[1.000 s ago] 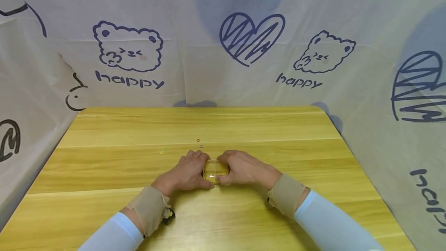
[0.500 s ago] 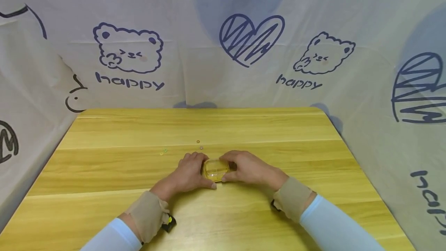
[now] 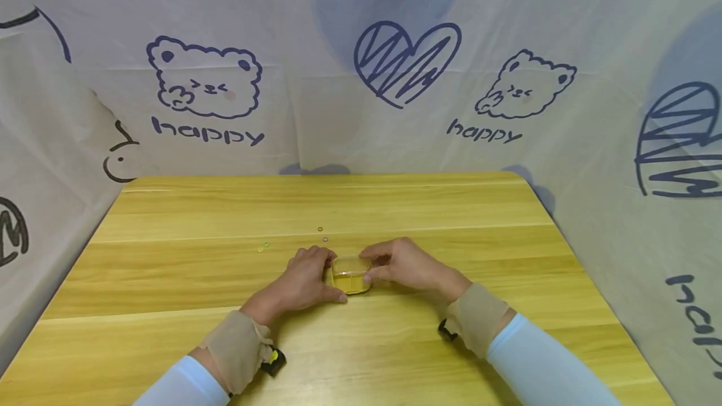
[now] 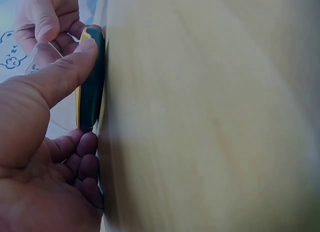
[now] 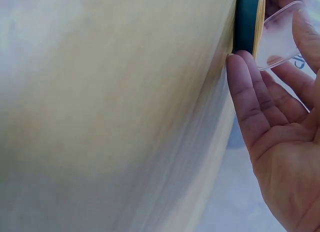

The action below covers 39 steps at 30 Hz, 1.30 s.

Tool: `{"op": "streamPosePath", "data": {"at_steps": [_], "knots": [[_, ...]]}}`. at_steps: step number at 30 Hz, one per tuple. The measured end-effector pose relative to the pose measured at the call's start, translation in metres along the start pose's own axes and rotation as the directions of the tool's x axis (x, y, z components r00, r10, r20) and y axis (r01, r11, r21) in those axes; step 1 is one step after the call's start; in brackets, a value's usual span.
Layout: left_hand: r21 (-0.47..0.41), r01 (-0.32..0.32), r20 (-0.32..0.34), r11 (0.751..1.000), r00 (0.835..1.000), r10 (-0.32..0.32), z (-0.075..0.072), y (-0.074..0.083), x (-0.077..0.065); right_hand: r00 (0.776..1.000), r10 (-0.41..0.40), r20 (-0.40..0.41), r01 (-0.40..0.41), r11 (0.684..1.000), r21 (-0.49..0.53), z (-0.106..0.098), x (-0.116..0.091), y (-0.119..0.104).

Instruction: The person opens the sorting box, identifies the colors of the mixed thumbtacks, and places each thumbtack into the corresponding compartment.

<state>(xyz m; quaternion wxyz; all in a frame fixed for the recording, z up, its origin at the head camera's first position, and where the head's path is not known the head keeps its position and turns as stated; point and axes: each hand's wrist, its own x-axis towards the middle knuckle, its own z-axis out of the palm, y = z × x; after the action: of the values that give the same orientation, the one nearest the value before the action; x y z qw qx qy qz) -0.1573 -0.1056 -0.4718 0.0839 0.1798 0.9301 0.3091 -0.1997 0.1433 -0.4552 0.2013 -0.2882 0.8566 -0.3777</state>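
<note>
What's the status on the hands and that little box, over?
Left hand holding box. Right hand on clear lid, lid tilted up. Four tiny rings beyond left hand, apart from box, seemingly not in the way.

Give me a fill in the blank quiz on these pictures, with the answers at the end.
The left hand grips the box while the right hand holds its clear ____.
The small rings on the table number ____.
Under the bears on the cloth is the word ____.
The sleeves are light ____.
Missing words: lid; four; happy; blue.
</note>
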Motion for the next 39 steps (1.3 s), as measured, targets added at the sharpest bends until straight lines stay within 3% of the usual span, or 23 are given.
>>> {"op": "streamPosePath", "data": {"at_steps": [5, 10, 14, 30, 39], "knots": [[-0.01, 0.022, -0.002, 1.0, 1.0, -0.022, 0.0, 0.002, 0.0, 0.999, 0.045, -0.014, -0.043, 0.992, 0.115, -0.002, 0.001, 0.001], [-0.019, 0.034, -0.011, 0.999, 0.999, -0.034, 0.001, 0.004, 0.001, 0.996, 0.091, -0.027, -0.081, 0.965, 0.248, -0.004, 0.003, 0.002], [-0.031, 0.043, -0.015, 0.999, 0.999, -0.044, 0.0, 0.004, 0.001, 0.995, 0.077, -0.056, -0.061, 0.968, 0.243, -0.005, 0.006, 0.003], [-0.031, 0.058, -0.014, 0.998, 0.998, -0.059, 0.0, 0.006, 0.001, 0.975, 0.178, -0.131, -0.129, 0.939, 0.32, 0.0, 0.014, 0.0], [-0.011, 0.073, -0.049, 0.997, 0.996, -0.073, 0.006, 0.008, 0.003, 0.97, 0.19, -0.149, -0.144, 0.951, 0.273, 0.005, 0.01, 0.004]]}}
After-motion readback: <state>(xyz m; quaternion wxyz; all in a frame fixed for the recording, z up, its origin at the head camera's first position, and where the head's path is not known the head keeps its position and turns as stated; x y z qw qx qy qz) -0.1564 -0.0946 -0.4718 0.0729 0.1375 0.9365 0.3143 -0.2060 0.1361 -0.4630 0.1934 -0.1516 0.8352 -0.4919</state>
